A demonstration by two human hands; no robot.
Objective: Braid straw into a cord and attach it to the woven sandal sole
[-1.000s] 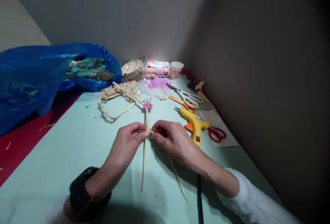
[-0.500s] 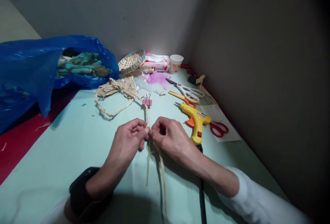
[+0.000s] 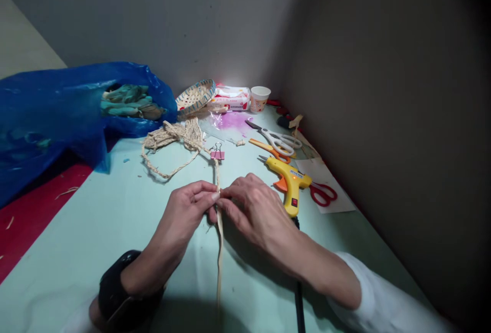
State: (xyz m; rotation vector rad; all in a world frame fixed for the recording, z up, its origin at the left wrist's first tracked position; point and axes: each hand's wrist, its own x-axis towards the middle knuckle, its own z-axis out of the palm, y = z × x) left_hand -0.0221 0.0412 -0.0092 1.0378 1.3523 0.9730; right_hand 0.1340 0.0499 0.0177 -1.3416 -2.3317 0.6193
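Straw strand (image 3: pixel 220 256) trails nearer than both hands. Left hand (image 3: pixel 190 207) and right hand (image 3: pixel 255 207) pinch the cord (image 3: pixel 217 172) at their fingertips. Right of them lies a glue gun (image 3: pixel 294 187); beyond them, a pink clip (image 3: pixel 217 155) grips the cord; farther left, bundled braid (image 3: pixel 194 134).

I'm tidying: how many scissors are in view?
3, towards the right: white-handled scissors farthest, orange-handled scissors just nearer, red-handled scissors partly hidden by the glue gun. More may be hidden.
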